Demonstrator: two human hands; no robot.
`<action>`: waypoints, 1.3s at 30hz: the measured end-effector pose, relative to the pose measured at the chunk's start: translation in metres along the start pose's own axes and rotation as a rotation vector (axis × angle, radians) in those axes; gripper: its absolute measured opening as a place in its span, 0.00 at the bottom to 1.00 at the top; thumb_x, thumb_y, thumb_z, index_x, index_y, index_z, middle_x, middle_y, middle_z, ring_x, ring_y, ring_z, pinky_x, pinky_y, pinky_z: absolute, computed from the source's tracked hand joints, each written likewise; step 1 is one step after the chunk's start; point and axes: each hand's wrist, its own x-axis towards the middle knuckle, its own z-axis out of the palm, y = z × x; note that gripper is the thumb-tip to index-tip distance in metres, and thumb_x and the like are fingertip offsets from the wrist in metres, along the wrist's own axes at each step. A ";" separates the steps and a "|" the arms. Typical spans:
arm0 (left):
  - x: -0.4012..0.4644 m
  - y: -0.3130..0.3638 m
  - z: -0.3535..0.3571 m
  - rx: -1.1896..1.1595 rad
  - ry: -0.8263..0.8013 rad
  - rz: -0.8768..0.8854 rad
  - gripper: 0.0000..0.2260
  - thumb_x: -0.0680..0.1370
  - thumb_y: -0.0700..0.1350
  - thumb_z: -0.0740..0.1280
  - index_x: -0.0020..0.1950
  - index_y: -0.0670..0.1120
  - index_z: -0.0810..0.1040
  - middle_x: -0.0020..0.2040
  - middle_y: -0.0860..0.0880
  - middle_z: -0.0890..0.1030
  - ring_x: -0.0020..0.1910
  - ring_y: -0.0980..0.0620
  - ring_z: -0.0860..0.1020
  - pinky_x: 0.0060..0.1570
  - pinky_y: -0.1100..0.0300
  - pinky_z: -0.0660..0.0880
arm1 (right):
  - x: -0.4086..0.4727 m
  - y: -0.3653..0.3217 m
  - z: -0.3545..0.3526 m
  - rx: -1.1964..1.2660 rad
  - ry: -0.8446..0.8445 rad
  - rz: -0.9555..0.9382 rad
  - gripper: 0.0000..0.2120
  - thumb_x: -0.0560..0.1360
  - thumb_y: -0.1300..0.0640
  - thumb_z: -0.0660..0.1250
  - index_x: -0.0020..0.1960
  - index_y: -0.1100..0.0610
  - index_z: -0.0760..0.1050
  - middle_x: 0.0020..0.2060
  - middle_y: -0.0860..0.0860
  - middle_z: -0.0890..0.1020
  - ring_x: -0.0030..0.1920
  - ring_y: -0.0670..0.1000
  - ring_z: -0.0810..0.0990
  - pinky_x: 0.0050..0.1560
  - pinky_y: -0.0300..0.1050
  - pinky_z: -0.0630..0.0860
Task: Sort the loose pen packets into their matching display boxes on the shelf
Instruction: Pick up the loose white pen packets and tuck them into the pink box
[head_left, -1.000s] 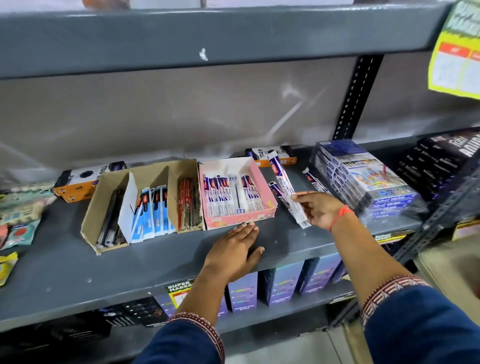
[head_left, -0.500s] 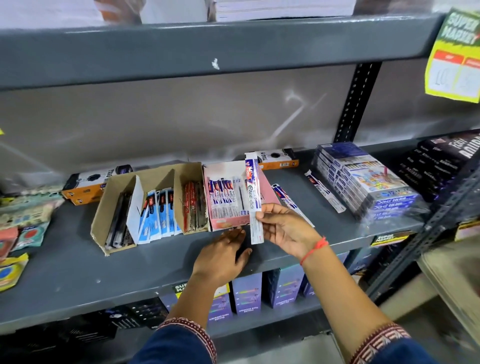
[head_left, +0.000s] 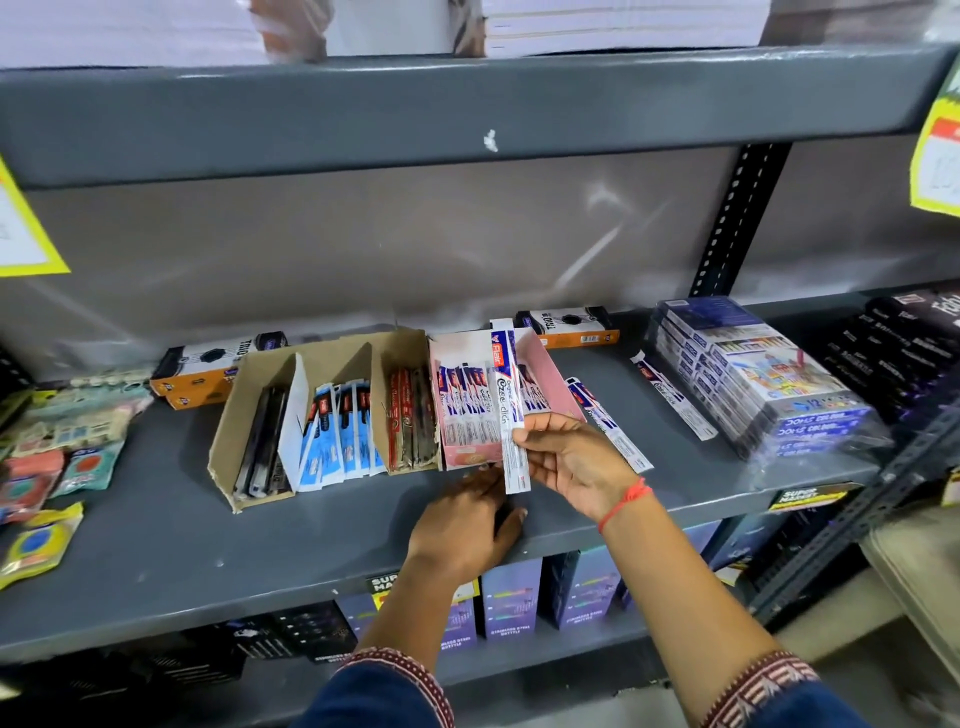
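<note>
Grey shelf (head_left: 156, 530): right hand (head_left: 574, 460) fingers pinch pen packet (head_left: 510, 410) upright over pink box (head_left: 545, 369); left hand (head_left: 462, 525) flat, released.

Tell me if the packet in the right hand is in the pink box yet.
Not yet: the right hand holds the packet upright over the pink box.

— What words can you read?
— The pen packet (head_left: 506, 400) says "Flair" in a red patch, then "Ezee-click" down its side.
— And the boxes?
— The orange and black box (head_left: 569, 326) at the back says "TRIO". The yellow and black shelf tag (head_left: 805, 498) says "SUPER MARKET".
</note>
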 end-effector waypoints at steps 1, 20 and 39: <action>0.001 -0.001 0.001 -0.003 0.003 0.000 0.18 0.81 0.56 0.53 0.64 0.48 0.71 0.66 0.49 0.72 0.58 0.47 0.74 0.45 0.56 0.73 | 0.003 -0.002 0.003 -0.021 0.014 -0.010 0.12 0.72 0.71 0.65 0.38 0.56 0.77 0.24 0.47 0.84 0.25 0.42 0.82 0.31 0.33 0.79; 0.008 -0.012 0.020 -0.118 0.030 0.037 0.34 0.72 0.61 0.42 0.73 0.46 0.63 0.74 0.48 0.64 0.72 0.48 0.62 0.62 0.52 0.69 | 0.130 -0.006 0.050 -0.888 0.159 0.036 0.16 0.72 0.67 0.65 0.31 0.54 0.66 0.21 0.50 0.75 0.33 0.50 0.72 0.37 0.39 0.74; 0.001 -0.007 0.016 0.047 -0.091 0.101 0.29 0.81 0.58 0.49 0.77 0.48 0.43 0.77 0.51 0.42 0.74 0.54 0.41 0.69 0.61 0.36 | 0.037 -0.018 -0.046 -1.070 0.789 -0.203 0.15 0.75 0.62 0.58 0.61 0.65 0.70 0.62 0.65 0.72 0.62 0.65 0.72 0.60 0.53 0.70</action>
